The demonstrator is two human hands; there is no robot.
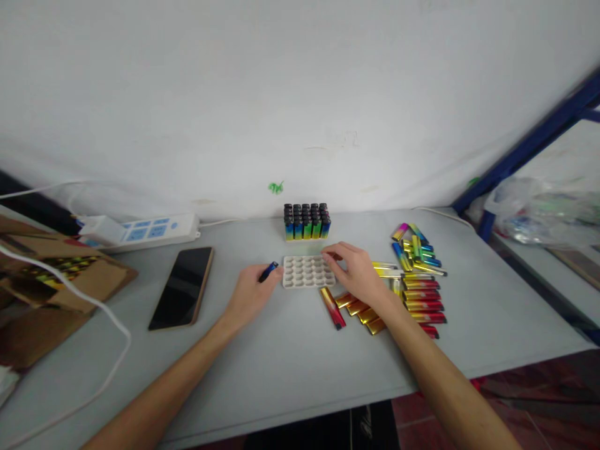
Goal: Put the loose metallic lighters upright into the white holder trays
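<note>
A white tray (308, 272) with rows of small round holes lies on the table between my hands. My left hand (254, 287) is closed round a dark blue lighter (269, 271), its fingertips close to the tray's left edge. At the far right corner of the tray, my right hand (354, 270) has its bent fingers gripping the rim; part of the corner is hidden under them. A red and gold lighter (332, 308) lies just in front of the tray. More gold lighters (368, 314) lie partly under my right wrist.
Behind the tray stands a block of upright blue-green lighters (307, 222). Loose red lighters (424, 295) and mixed-colour ones (415, 249) lie at right. At left are a phone (182, 287), a power strip (152, 230), a cardboard box (60, 297) and a white cable (122, 344).
</note>
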